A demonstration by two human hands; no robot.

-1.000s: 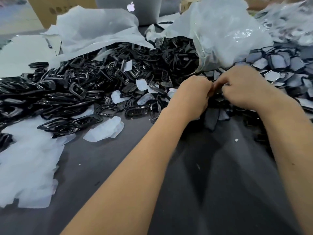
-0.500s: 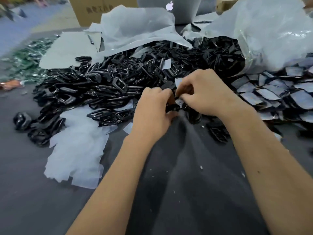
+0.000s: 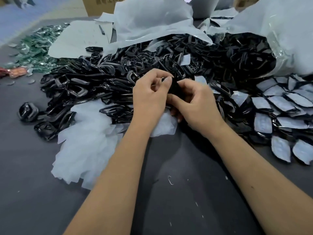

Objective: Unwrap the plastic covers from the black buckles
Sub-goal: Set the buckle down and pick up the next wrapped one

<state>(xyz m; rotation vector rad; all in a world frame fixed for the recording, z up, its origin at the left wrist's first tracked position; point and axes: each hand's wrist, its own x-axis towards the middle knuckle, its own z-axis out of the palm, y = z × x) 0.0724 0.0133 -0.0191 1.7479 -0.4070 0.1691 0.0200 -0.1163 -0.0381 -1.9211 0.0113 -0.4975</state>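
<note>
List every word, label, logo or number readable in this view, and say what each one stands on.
Cardboard box at the top edge: dark printed characters, cut off by the frame and too blurred to read.
Grey laptop lid at the top edge: part of a pale logo, no words.
Second cardboard box at top right: faint marks, unreadable.
Wrapped buckles at the right: no legible print on the covers.

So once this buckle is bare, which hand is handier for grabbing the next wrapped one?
Probably the right hand. The still-wrapped buckles lie in rows just off to its side, while the left hand sits by the unwrapped buckles and loose plastic covers. Both now grip one black buckle.
</note>
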